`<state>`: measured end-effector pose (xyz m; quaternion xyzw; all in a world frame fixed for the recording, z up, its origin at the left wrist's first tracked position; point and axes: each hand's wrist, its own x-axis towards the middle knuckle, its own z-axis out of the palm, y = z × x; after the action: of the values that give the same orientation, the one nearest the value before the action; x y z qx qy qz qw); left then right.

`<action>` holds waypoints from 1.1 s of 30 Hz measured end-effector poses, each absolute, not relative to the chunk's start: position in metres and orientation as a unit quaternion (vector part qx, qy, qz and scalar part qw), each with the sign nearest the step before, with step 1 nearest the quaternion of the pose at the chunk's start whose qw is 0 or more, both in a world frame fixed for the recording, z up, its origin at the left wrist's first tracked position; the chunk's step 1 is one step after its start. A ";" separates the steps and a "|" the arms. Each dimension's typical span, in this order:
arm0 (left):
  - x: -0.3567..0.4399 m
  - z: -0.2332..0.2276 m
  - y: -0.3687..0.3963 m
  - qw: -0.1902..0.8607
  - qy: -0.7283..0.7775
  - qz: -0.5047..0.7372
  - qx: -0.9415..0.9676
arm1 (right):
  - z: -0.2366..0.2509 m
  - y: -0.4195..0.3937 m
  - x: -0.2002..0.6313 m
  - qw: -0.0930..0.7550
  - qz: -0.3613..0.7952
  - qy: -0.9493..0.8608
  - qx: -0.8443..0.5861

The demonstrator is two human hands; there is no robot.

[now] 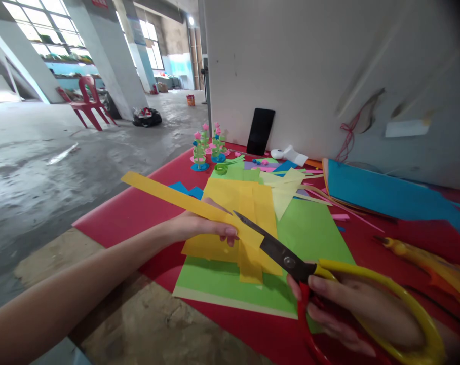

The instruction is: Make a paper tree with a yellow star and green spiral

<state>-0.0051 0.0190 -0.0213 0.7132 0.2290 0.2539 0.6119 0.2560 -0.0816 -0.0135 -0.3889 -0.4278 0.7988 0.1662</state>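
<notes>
My left hand pinches a long yellow paper strip between thumb and fingers, above the pile. In my right hand is a pair of scissors with one yellow and one red handle. Their dark blades lie at the strip's right end, along its edge, pointing toward my left hand. Beneath both hands, yellow paper sheets and a loose yellow strip rest on green paper.
Red paper covers the table. Small paper decorations stand at the back left; a phone leans on the wall. At right lie blue sheets and a yellow glue gun. Cream paper scraps lie behind the pile.
</notes>
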 end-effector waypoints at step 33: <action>0.011 -0.030 0.013 0.661 0.382 0.410 0.499 | -0.033 -0.037 0.271 0.143 0.139 -0.682 -0.704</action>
<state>0.0115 0.0127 -0.0305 0.4994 0.3816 0.4098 0.6611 0.2710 -0.0372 -0.0331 -0.7037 -0.6820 0.1386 0.1431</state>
